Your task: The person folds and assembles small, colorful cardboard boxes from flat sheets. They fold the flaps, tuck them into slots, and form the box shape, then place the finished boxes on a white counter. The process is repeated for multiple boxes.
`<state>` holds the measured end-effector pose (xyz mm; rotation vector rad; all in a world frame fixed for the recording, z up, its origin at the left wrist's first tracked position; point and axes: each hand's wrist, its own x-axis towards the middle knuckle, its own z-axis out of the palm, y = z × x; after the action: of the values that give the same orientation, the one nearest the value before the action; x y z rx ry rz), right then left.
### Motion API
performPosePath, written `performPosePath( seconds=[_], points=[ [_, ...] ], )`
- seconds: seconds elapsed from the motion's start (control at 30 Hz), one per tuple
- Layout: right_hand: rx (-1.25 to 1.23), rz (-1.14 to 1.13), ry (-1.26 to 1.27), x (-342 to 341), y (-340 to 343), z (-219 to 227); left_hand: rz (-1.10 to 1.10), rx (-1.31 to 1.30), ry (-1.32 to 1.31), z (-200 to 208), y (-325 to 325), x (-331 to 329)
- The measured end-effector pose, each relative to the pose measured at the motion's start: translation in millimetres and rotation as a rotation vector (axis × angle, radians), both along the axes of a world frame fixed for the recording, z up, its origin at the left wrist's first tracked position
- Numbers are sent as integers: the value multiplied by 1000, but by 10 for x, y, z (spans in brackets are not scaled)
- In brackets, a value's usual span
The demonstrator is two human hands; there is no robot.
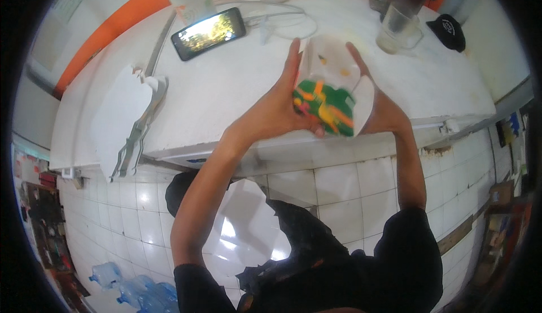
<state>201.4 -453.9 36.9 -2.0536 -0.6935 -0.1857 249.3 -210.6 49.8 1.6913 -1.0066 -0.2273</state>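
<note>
Above the front edge of the white table (214, 104), a paper food box (327, 110) is held between my two hands. It is white, with a green panel carrying orange and yellow shapes, and its upper part stands open. My left hand (276, 107) grips its left side, thumb low across the printed panel and fingers up along the wall. On the other side my right hand (389, 110) presses against the box, partly hidden behind a white flap. Flat white carton blanks (124, 110) lie stacked at the table's left, overhanging the front edge.
A phone (209, 32) with a lit screen leans near the back, beside a white cable (293, 14). Glass mug (395, 31) and black cap (447, 32) sit at back right. White angular sheets (243, 228) are by my lap; blue plastic bottles (141, 290) are on the floor.
</note>
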Motion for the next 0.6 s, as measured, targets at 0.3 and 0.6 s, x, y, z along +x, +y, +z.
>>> performPosePath(
  seconds=[0.3, 0.6],
  points=[
    [-16, 56, -48, -5, 30, 18, 127, 196, 75, 22, 193, -237],
    [224, 213, 90, 23, 22, 42, 132, 23, 215, 33, 243, -141]
  ],
)
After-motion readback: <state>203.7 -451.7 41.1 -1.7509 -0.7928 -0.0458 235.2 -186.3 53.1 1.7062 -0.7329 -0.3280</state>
